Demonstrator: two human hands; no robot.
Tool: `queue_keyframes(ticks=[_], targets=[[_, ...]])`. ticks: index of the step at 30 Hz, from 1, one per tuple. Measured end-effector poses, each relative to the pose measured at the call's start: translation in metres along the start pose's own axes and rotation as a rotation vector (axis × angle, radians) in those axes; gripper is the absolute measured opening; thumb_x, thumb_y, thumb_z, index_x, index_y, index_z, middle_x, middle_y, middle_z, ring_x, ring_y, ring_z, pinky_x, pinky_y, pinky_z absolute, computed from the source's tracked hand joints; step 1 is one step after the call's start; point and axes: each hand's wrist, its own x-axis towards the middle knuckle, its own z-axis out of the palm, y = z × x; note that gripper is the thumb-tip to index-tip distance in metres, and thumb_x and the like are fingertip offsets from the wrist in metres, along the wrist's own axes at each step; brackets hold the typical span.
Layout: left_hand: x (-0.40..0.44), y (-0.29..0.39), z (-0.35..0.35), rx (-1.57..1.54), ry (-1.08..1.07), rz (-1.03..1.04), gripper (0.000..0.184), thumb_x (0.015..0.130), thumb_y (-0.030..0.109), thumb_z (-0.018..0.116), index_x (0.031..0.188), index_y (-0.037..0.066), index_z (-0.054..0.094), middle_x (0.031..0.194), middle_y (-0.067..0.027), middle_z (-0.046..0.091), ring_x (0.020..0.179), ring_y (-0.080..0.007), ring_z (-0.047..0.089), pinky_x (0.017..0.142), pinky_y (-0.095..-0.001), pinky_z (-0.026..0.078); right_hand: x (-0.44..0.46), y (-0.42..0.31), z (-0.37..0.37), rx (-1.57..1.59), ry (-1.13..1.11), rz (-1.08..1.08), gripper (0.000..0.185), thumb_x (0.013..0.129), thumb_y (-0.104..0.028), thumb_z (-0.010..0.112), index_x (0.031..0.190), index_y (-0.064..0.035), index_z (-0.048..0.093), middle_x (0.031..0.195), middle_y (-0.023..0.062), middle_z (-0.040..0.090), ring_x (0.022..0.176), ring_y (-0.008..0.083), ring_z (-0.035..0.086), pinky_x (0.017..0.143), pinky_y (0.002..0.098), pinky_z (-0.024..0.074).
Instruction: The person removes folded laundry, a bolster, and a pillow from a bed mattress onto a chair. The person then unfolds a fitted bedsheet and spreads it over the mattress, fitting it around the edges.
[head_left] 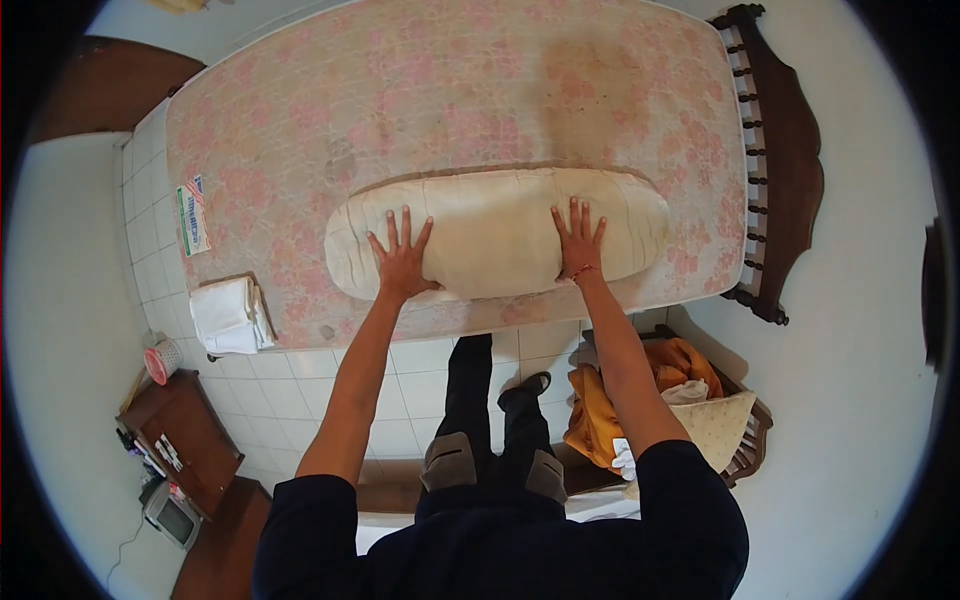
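Note:
A long cream pillow (495,235) lies lengthwise near the front edge of a pink floral mattress (450,120). My left hand (402,262) rests on the pillow's left part, fingers spread wide. On its right part lies my right hand (580,245), also with fingers apart and a thin red band at the wrist. Both palms face down on the fabric. The underside of the pillow is hidden.
Folded white cloth (228,315) sits at the mattress's front left corner, near a printed label (194,216). A dark wooden headboard (785,165) stands at right. Orange cloth (595,415) fills a wooden chair below it. A brown cabinet (185,435) stands lower left.

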Motion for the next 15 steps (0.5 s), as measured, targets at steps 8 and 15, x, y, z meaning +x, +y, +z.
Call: queue_keyframes(ticks=[8,15], targets=[[0.005,0.004,0.003,-0.027,0.01,-0.006,0.141,0.05,0.061,0.092,0.165,0.032,0.015,0.172,-0.0143,0.003,0.156,-0.0451,0.001,0.11,-0.0825,0.01,0.025,0.009,0.072,-0.087,0.382,-0.006,0.121,0.073,-0.014,0.083,0.163,-0.042,0.009,0.172,0.0046,0.005,0.158,0.03,0.009,0.121,0.0669,0.0115],[-0.005,-0.004,0.049,0.079,0.129,0.137,0.087,0.076,0.022,0.081,0.155,0.019,0.043,0.167,-0.0035,0.031,0.156,-0.0321,0.018,0.108,-0.0821,0.02,0.009,0.016,0.023,0.173,0.197,-0.048,0.062,0.088,-0.009,0.066,0.145,-0.0311,0.054,0.153,0.0036,0.048,0.144,0.025,0.041,0.115,0.0644,0.0274]])
